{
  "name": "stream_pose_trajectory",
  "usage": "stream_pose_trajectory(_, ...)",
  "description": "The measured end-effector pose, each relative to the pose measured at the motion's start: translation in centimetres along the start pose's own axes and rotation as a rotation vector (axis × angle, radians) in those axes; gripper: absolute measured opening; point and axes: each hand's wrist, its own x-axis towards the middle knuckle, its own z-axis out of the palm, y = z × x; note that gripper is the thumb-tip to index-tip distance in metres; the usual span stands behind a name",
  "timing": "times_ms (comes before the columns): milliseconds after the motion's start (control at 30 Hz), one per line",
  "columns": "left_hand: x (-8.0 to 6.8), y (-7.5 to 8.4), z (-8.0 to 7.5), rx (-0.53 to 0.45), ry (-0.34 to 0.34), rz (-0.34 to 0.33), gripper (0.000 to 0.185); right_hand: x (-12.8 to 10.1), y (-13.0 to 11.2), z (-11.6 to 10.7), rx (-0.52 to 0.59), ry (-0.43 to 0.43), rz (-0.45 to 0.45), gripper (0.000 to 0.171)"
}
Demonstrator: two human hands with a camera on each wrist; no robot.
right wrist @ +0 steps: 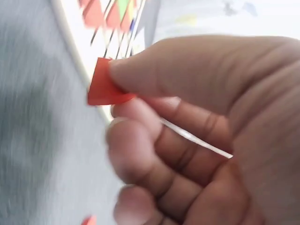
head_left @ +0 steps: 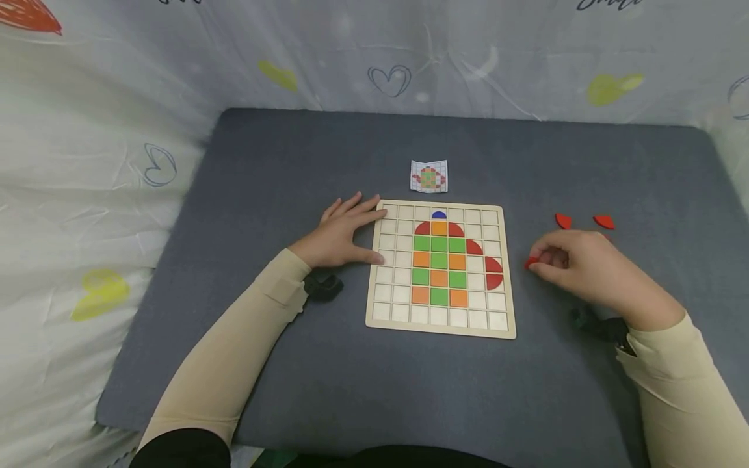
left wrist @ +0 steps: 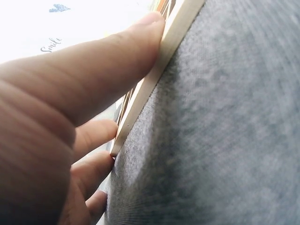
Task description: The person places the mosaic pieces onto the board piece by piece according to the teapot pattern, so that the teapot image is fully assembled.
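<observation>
1. The left hand (head_left: 338, 235) lies flat with straight fingers against the left edge of the wooden grid board (head_left: 383, 312), holding nothing.
2. The right hand (head_left: 585, 268) pinches a red piece (head_left: 530, 262) between thumb and curled fingers, just right of the board.
3. Two more red pieces (head_left: 563, 221) lie on the grey mat (head_left: 292, 169) beyond that hand.

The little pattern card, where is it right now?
In the head view the pattern card lies flat on the grey mat, just beyond the far edge of the wooden grid board.
</observation>
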Motion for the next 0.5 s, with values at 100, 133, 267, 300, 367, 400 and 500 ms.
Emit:
stream_pose_trajectory(100, 0.0, -0.1, 0.1, -0.006, 0.003, 0.002, 0.096, 0.0, -1.4, 0.4, 0.029, 0.033, -0.072, 0.019)
stream_pose_trajectory(133, 0.0, -0.1, 0.1, -0.006, 0.004, 0.003, 0.096, -0.1, -1.9, 0.6, 0.039, 0.04, -0.099, 0.021)
stream_pose_trajectory(267, 0.0, 0.0, 0.0, -0.009, 0.004, 0.005, 0.096, 0.0, -3.6, 1.5, 0.068, 0.042, -0.194, 0.025)
stream_pose_trajectory(300, 0.0, 0.0, 0.0, -0.009, 0.003, 0.006, 0.096, 0.1, -3.9, 1.7, 0.071, 0.031, -0.208, 0.025)
stream_pose_trajectory(367, 0.0, 0.0, 0.0, -0.009, 0.002, 0.007, 0.096, 0.2, -4.5, 2.3, 0.071, 0.002, -0.223, 0.023)
stream_pose_trajectory(400, 0.0, -0.1, 0.0, -0.005, 0.001, 0.007, 0.097, 0.2, -4.7, 2.5, 0.07, -0.015, -0.226, 0.022)
stream_pose_trajectory(500, 0.0, -0.1, 0.0, -0.006, -0.001, 0.007, 0.097, 0.3, -5.3, 3.3, 0.053, -0.061, -0.229, 0.02)
